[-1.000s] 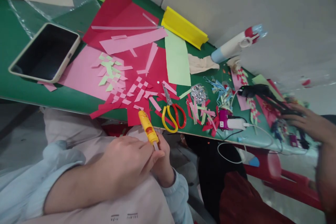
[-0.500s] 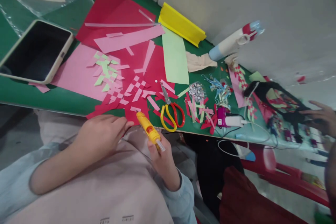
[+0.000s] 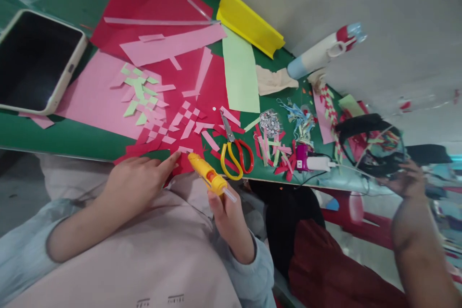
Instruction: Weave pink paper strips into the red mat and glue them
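My right hand [image 3: 231, 219] is closed around a yellow glue gun [image 3: 207, 175], with a clear glue stick poking out of its back end. The gun's nozzle points toward the table edge. My left hand [image 3: 139, 183] lies at the edge on red paper [image 3: 124, 152], its index finger stretched out to a short pink strip [image 3: 185, 149]; its other fingertips are partly hidden. Beyond it lie woven pink-and-red paper strips [image 3: 157, 130] and a pink-and-green weave [image 3: 140, 91]. Scissors with yellow and red handles [image 3: 233, 147] rest beside the gun.
A phone [image 3: 38, 60] lies at left. Farther back are a yellow folded piece [image 3: 249, 21], a green paper sheet [image 3: 241, 72] and a white bottle [image 3: 317, 55]. Paper scraps [image 3: 276, 147] and a purple plug adapter [image 3: 303, 158] sit rightward. Another person's hand [image 3: 407, 178] holds a black strap-like object [image 3: 364, 125].
My left index finger has stretched out onto the pink strip. The glue gun has shifted slightly right. The other person's arm has come farther into view with the black object.
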A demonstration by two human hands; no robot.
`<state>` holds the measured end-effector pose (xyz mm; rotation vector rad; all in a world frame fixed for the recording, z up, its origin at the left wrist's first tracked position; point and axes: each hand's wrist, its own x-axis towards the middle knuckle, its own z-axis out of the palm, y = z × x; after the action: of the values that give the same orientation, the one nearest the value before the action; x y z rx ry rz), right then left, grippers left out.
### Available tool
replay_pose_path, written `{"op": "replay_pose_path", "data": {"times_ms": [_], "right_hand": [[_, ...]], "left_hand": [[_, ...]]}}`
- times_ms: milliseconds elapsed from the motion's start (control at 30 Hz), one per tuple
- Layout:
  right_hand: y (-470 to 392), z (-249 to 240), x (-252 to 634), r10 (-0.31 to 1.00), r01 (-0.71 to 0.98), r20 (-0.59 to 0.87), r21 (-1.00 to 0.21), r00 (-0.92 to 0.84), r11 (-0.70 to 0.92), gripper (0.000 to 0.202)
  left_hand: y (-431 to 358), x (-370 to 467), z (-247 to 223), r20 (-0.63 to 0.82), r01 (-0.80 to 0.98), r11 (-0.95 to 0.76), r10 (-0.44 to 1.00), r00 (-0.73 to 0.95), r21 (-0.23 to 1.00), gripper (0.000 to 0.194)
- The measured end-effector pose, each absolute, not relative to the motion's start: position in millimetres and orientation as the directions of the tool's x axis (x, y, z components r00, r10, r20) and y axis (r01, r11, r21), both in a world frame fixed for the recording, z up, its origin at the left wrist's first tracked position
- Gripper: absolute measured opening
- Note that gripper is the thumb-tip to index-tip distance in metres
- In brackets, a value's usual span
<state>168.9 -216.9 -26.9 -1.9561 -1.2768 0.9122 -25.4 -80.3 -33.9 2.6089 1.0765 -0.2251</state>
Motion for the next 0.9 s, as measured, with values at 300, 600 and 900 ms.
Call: {"op": "replay_pose_path", "data": {"times_ms": [300,600,900], "right_hand": [[-207.7,-18.0,166.9,0.937,0.523,-0.217,-0.783,0.275,-0.335,0.033],[-204.4,-10.8,167.2,0.933,0.551,-0.22,-0.759,0.283,-0.346,0.038],[-207.2,-5.6,174.3,0.915,0.461,-0.241,-0.804,0.325,-0.375,0.049]], "left_hand": [[-79.7,-22.5,-30.4,-0.302,0.702,-0.677,0.637,0.709,0.221,0.067],[-81.7,-21.4,-31.4,-0.334,0.731,-0.631,0.651,0.681,0.26,0.069],[-81.8,-24.0,-32.2,-0.299,0.727,-0.624,0.662,0.687,0.288,0.067]]}}
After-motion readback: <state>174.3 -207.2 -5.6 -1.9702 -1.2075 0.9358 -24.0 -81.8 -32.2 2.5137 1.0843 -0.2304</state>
